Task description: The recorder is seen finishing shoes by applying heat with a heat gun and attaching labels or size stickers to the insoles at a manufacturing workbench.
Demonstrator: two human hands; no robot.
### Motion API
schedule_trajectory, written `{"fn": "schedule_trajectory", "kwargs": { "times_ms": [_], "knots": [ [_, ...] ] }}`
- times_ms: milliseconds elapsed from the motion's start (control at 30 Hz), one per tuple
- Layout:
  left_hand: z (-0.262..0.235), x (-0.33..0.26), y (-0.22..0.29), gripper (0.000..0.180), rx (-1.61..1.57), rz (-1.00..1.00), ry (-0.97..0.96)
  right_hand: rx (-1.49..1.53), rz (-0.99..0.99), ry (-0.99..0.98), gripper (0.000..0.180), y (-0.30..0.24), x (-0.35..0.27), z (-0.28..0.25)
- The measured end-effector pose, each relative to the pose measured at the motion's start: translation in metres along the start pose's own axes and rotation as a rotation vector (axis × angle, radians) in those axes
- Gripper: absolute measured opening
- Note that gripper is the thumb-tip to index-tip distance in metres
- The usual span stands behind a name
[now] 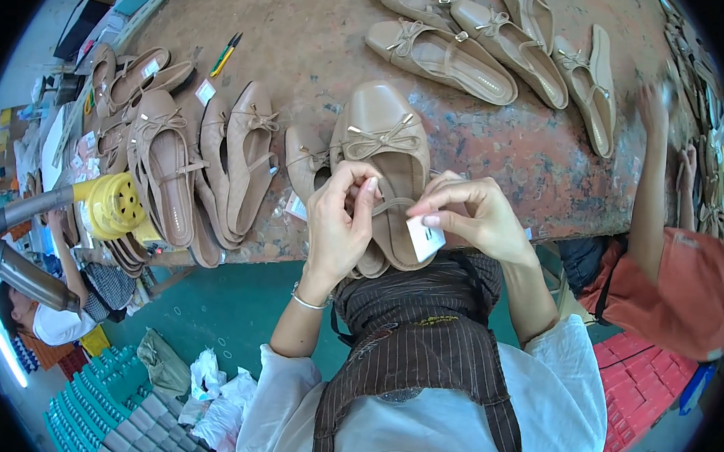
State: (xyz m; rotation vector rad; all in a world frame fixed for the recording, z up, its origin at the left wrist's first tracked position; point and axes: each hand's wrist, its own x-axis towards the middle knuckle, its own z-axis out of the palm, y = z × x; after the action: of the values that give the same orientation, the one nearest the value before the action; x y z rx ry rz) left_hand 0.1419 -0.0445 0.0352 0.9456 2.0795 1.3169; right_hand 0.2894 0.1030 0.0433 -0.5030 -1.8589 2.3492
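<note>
A beige flat shoe (383, 107) with a thin bow lies right in front of me at the table's near edge, toe pointing away. At its left side my left hand (340, 212) is closed in a pinch by the shoe's narrow strap (392, 205); the fingers partly hide what they grip. My right hand (485, 219) pinches a small white tag (425, 239) between thumb and fingers, over the shoe's right side near the strap. Another beige shoe (301, 158) sits just left, partly behind my left hand.
Several beige shoes (166, 168) crowd the left of the worn table (306, 49), and several more (442, 61) lie at the far right. A yellow-black cutter (226, 54) rests at the back left. A yellow nozzle (113, 204) juts in from the left. People work on both sides.
</note>
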Motion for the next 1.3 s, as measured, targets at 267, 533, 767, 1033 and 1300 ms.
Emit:
{"fn": "schedule_trajectory", "kwargs": {
  "times_ms": [267, 533, 767, 1033, 1300],
  "knots": [
    [0.012, 0.003, -0.002, 0.015, -0.36, -0.065, -0.046, -0.497, -0.233, 0.318, 0.011, 0.017, 0.028, 0.012],
    [0.011, -0.003, -0.007, 0.04, -0.438, -0.116, -0.073, -0.368, -0.197, 0.3, 0.01, 0.017, 0.034, 0.01],
    [0.008, 0.007, 0.001, 0.049, -0.159, 0.21, -0.145, -0.186, 0.027, 0.134, 0.004, 0.005, 0.03, -0.01],
    [0.004, 0.011, -0.001, 0.048, -0.145, 0.209, -0.164, -0.329, 0.024, 0.06, 0.005, -0.001, 0.035, -0.013],
    [0.007, 0.011, 0.003, 0.052, -0.136, 0.141, -0.206, -0.379, 0.022, 0.132, 0.012, 0.008, 0.032, -0.009]
  ]
}}
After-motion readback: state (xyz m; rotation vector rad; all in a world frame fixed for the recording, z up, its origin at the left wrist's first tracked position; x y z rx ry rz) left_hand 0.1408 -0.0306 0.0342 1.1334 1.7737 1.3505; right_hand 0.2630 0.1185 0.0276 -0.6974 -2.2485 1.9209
